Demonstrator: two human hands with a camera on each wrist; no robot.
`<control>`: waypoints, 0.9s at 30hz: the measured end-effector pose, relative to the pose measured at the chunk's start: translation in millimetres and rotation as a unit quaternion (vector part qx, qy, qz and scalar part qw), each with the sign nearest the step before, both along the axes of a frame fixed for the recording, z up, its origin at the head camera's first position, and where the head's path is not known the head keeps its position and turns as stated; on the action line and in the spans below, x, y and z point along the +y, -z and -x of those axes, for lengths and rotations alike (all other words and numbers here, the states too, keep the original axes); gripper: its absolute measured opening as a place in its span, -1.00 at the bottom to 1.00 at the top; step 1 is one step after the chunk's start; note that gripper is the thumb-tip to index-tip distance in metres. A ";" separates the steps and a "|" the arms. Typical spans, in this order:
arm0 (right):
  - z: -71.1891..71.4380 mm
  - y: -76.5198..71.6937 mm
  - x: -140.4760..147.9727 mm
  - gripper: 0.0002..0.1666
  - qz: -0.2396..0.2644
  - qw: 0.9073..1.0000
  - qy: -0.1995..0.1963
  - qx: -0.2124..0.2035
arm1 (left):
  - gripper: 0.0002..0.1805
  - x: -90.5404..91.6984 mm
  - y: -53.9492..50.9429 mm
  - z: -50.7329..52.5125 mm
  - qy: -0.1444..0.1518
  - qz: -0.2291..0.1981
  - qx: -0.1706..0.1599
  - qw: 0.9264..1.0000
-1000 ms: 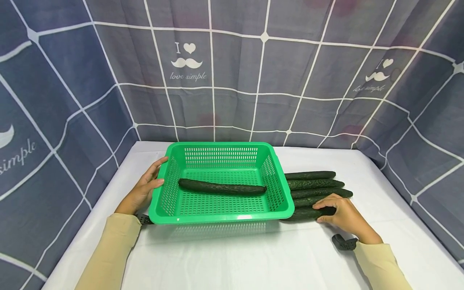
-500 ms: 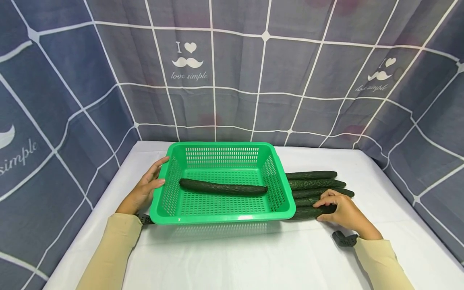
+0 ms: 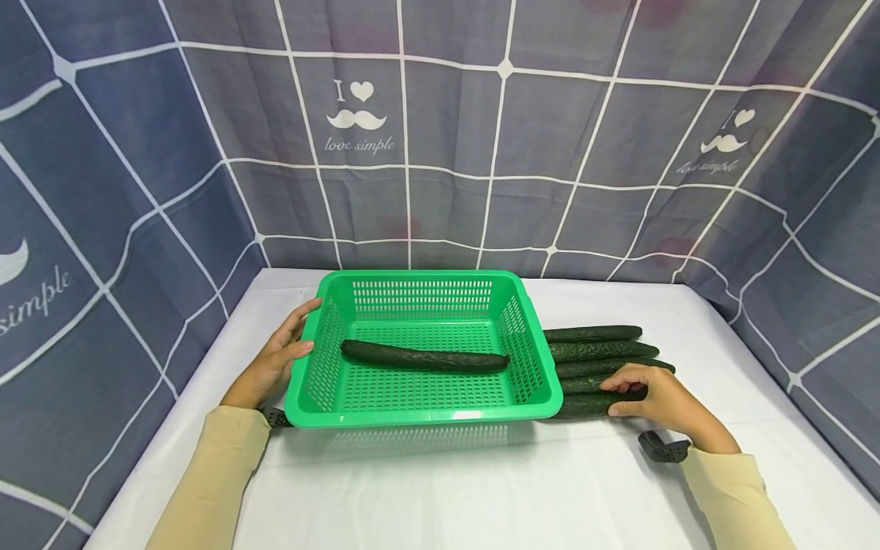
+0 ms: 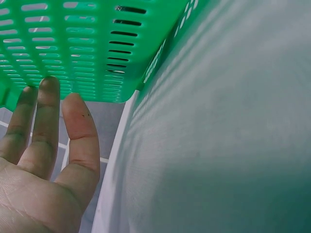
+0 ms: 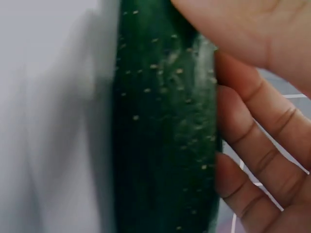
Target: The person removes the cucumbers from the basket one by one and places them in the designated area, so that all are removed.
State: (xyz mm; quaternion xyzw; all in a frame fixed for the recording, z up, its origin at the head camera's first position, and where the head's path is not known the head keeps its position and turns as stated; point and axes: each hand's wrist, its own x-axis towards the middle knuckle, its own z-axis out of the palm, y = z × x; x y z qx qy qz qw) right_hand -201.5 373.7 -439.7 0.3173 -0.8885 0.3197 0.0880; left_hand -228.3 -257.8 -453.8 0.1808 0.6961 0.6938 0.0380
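Note:
The green plastic basket (image 3: pixel 426 417) stands on the table with one dark green cucumber (image 3: pixel 422 356) lying lengthwise inside. My left hand (image 3: pixel 271 363) is at its left side, fingertips touching the rim and wall; in the left wrist view the fingers (image 4: pixel 47 116) are fairly straight against the slotted wall. Right of the basket, my right hand (image 3: pixel 660 399) holds the nearest cucumber (image 3: pixel 584 406) near its right end. The right wrist view has the thumb and curled fingers (image 5: pixel 240 116) on that cucumber (image 5: pixel 163 121), whose left end is hidden by the basket in the head view.
Several more cucumbers (image 3: pixel 601 351) lie side by side behind the held one, their left ends hidden by the basket. A white cloth (image 3: pixel 426 496) covers the table. Grey checked curtains (image 3: pixel 447 206) enclose the back and both sides.
My right hand has shifted slightly to the right, and the nearest cucumber has slid right with it. My left hand stays at the basket, and the cucumber inside has not moved.

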 end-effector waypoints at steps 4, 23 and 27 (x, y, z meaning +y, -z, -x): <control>1.5 -1.8 0.7 -0.60 0.007 1.000 0.007 0.003 | -0.20 -0.5 -0.8 0.0 -0.001 0.000 -0.001 1.000; 11.1 -32.1 -19.4 -0.65 0.126 0.973 -0.060 -0.185 | -0.20 -0.5 1.1 -0.1 0.002 0.003 0.011 1.000; 14.7 -38.7 -23.8 -0.65 0.142 0.958 -0.080 -0.237 | -0.20 -0.8 0.9 -0.3 0.000 0.006 0.011 1.000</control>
